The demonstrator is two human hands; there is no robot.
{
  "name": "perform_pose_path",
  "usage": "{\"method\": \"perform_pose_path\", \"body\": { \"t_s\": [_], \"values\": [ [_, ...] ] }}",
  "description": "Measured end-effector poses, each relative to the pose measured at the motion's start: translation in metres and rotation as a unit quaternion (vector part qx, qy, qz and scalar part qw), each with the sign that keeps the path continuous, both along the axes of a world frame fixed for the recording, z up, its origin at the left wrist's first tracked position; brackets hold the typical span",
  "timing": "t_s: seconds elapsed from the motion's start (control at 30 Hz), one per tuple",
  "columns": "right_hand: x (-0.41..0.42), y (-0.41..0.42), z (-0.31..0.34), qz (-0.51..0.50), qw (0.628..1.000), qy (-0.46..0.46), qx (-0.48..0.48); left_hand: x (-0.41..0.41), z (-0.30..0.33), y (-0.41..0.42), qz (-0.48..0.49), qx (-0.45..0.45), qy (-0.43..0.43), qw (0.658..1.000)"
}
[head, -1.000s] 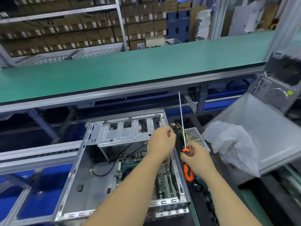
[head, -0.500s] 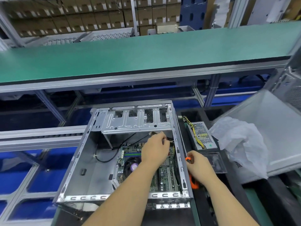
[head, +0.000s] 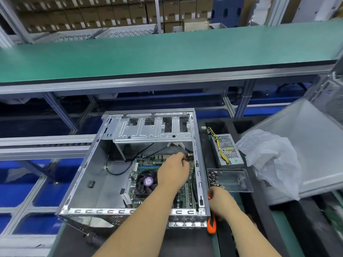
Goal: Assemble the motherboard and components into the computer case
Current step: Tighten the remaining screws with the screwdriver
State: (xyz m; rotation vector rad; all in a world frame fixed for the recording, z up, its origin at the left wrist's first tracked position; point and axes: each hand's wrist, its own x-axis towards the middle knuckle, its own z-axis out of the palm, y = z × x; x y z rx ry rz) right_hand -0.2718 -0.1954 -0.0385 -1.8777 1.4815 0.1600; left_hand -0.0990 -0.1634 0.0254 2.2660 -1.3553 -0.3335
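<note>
Green bench top (head: 167, 52): across upper frame.
Computer case (head: 92, 182): open, centre frame.
Motherboard (head: 183, 197): lying in the case's right half, black cooler fan (head: 146, 180) on it.
Power supply (head: 227, 149): right of case.
My left hand (head: 173, 171): inside the case over the board, fingertips pinching a small connector (head: 189, 156).
My right hand (head: 220, 202): lower right, outside the case wall, curled round an orange screwdriver handle (head: 211, 226).

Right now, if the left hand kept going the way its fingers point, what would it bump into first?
Probably the small white connector just beyond the left hand, then the case wall; depth is hard to judge.
</note>
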Motion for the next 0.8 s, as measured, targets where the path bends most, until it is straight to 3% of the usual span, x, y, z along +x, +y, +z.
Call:
{"method": "perform_pose_path", "body": {
  "t_s": [0.8],
  "values": [
    [0.008,-0.002,0.006,-0.005,0.999,-0.012,0.041,0.002,-0.010,-0.001,-0.002,0.016,-0.017,1.000]
  ]
}}
